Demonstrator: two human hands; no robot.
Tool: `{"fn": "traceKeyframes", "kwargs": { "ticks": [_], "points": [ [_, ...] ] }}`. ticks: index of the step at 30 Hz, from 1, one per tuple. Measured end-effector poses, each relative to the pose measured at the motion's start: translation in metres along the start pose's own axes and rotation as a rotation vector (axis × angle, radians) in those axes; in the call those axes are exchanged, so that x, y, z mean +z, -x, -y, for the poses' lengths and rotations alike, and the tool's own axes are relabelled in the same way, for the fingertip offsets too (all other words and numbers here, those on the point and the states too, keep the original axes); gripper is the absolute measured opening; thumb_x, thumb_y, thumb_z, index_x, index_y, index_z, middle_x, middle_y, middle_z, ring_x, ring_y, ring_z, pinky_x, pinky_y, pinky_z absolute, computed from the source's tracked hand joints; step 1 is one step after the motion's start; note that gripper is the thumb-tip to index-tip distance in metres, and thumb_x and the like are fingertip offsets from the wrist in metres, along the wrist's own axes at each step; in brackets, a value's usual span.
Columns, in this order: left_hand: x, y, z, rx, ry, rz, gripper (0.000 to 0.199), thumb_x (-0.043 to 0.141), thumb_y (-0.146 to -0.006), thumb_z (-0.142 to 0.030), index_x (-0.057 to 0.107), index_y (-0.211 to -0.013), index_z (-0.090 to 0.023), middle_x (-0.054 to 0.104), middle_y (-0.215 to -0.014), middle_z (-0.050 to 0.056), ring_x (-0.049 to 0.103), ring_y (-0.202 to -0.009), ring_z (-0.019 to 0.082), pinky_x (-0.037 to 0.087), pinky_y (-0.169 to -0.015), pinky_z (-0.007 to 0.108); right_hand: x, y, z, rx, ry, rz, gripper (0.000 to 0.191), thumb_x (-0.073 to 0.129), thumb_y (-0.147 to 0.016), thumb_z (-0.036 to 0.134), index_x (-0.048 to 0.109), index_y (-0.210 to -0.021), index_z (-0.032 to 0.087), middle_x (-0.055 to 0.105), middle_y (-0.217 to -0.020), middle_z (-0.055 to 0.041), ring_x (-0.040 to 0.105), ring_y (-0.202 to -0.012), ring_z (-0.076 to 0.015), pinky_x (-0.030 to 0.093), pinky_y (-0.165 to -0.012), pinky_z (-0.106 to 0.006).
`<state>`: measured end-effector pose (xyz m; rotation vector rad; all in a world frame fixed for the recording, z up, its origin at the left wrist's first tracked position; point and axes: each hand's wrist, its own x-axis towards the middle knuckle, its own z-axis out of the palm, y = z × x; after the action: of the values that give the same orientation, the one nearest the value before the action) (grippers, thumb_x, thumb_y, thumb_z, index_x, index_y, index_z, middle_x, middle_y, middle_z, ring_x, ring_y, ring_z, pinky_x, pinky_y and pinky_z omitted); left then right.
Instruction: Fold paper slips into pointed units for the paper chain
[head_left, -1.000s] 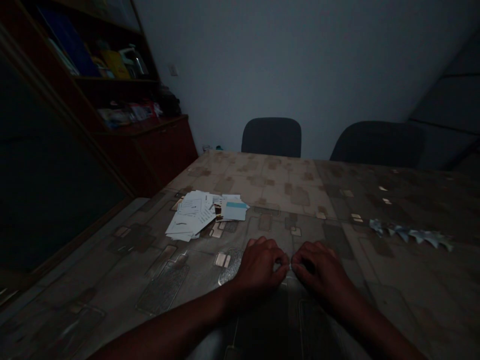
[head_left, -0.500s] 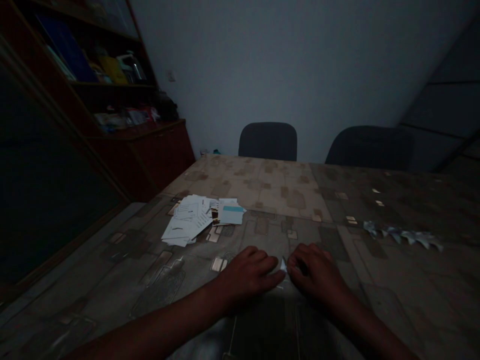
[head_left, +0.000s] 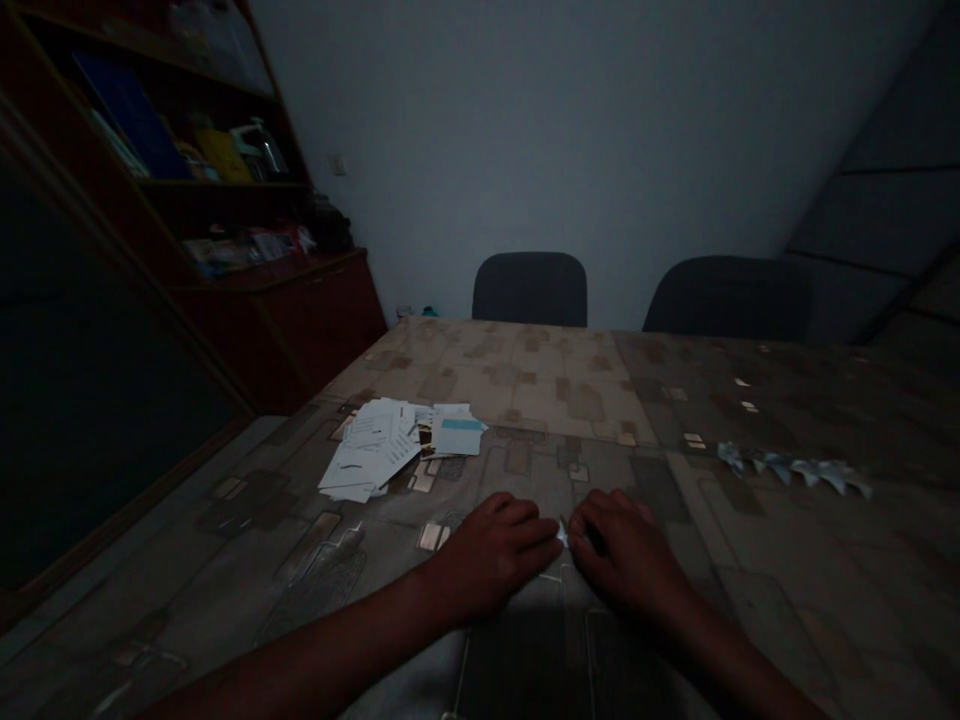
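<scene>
You have a small white piece of paper point(head_left: 562, 533) in the narrow gap between the fingertips of your left hand point(head_left: 501, 550) and right hand point(head_left: 622, 540), just over the near part of the table point(head_left: 525, 350). Only a bright sliver shows, narrowing to a point at the top; your fingers hide the rest, so its full shape cannot be told.

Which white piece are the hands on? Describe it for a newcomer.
On the patterned tablecloth, find the left hand and right hand. A tiny white piece, apparently paper, shows between them. Unlike the paper pile leftward and the row of pointed pieces rightward, it alone is at the hands.
</scene>
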<state>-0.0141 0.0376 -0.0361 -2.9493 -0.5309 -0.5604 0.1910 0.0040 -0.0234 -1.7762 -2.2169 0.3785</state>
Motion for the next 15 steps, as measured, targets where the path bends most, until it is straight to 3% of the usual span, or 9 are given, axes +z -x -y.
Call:
{"fn": "traceKeyframes", "kwargs": {
  "ticks": [8,15],
  "points": [
    [-0.0002,-0.004,-0.0045,-0.068,0.081,0.005,0.017,0.052,-0.096,-0.022,0.06,-0.11,-0.017,0.067,-0.104,0.006,0.054,-0.101,0.02,0.036,-0.088,0.037,0.0002,0.0022,-0.0006,0.027,-0.094,-0.045,0.008,0.057,-0.08,0.015,0.06,-0.084,0.021,0.063,-0.082,-0.0009,0.054,-0.084,-0.0218,0.032,-0.076,-0.033],
    [0.0084,-0.0081,0.0044,-0.037,0.12,-0.071,0.014,0.054,-0.096,-0.026,0.064,-0.098,-0.018,0.069,-0.104,0.005,0.057,-0.1,0.019,0.039,-0.086,0.035,0.0041,-0.0027,-0.0077,0.05,-0.168,-0.018,0.012,0.056,-0.078,0.016,0.065,-0.079,0.024,0.064,-0.079,0.0012,0.055,-0.084,-0.0206,0.032,-0.076,-0.032]
  ]
}}
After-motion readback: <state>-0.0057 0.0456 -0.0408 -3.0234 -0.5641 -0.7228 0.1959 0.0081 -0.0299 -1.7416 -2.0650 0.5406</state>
